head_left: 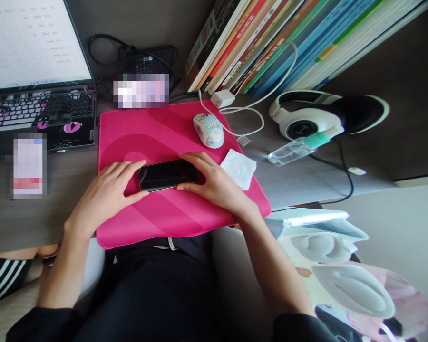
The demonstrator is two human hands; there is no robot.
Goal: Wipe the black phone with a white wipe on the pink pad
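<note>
A black smartphone (166,175) lies sideways on a bright pink desk mat (157,216), its dark screen facing up. My left hand (110,190) grips the phone's left end, fingers at the upper corner and thumb at the lower one. At the right end, my right hand (210,178) holds it the same way, covering that edge. Just right of my right hand is a crumpled white tissue (238,168). A patterned light-blue computer mouse (209,130) sits on the mat above that hand.
An open laptop (39,114) stands at the left. Books (249,45) line the back, with a white charger (222,99) and cable before them. White headphones (299,116) and a clear spray bottle (292,149) lie at right. The mat overhangs the desk's front edge.
</note>
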